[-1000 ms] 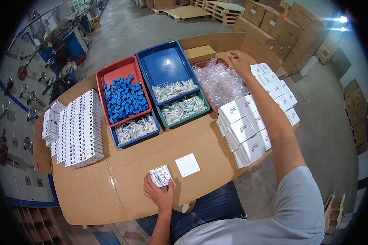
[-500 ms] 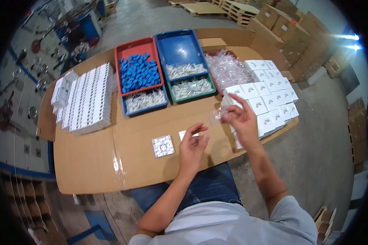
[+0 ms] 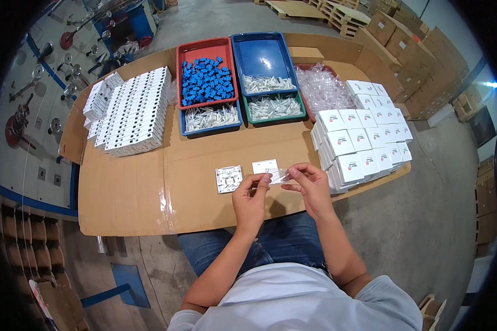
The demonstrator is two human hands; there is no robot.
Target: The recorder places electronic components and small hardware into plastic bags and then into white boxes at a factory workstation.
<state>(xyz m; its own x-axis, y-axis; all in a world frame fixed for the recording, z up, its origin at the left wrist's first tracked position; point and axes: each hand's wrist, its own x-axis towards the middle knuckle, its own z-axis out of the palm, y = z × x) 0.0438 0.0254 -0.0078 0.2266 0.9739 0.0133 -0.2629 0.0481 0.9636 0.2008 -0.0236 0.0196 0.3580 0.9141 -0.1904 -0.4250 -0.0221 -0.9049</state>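
Both hands meet over the front edge of the cardboard-covered table (image 3: 132,193). My left hand (image 3: 249,197) and my right hand (image 3: 311,185) pinch the two ends of a small clear plastic bag (image 3: 279,176) held between them. Just beyond the bag a white square cover plate (image 3: 264,166) lies flat. A white square socket plate (image 3: 228,179) with visible inner parts lies to its left, close to my left hand.
A red tray of blue parts (image 3: 205,80), a blue tray (image 3: 264,60), two trays of white parts (image 3: 211,117) (image 3: 273,107) and a heap of clear bags (image 3: 324,88) stand at the back. White boxes (image 3: 364,140) stack at right, white plates (image 3: 133,113) at left.
My right hand came back from the heap of clear bags with a bag. My left hand left the socket plate and joined it, so both now hold the bag.
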